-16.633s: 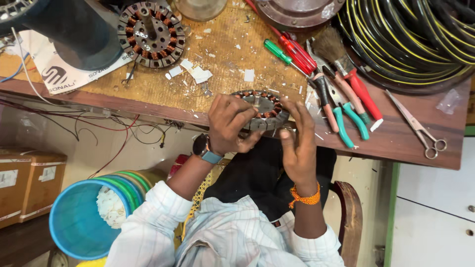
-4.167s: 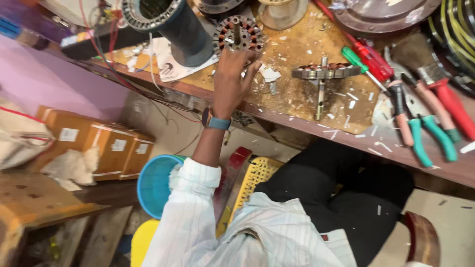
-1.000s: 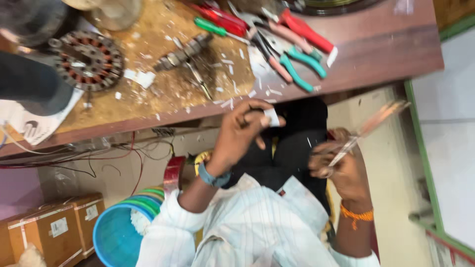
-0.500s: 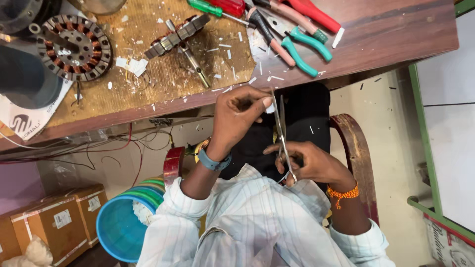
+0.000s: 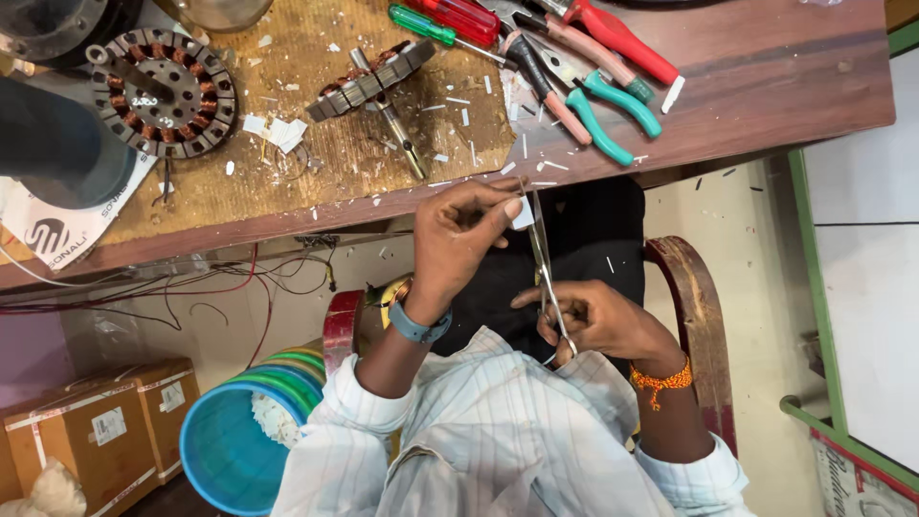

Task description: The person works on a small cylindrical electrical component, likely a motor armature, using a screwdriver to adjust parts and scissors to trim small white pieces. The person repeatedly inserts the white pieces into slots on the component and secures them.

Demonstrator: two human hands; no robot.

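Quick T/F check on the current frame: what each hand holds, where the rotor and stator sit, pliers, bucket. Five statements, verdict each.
1. The right hand holds scissors. True.
2. The left hand pinches a small white paper piece by the scissor blades. True.
3. The wound stator rests in the person's lap. False: it lies on the workbench, at its left end.
4. The teal-handled pliers are in the left hand. False: they lie on the bench among other tools.
5. A blue bucket stands on the floor below the bench. True.
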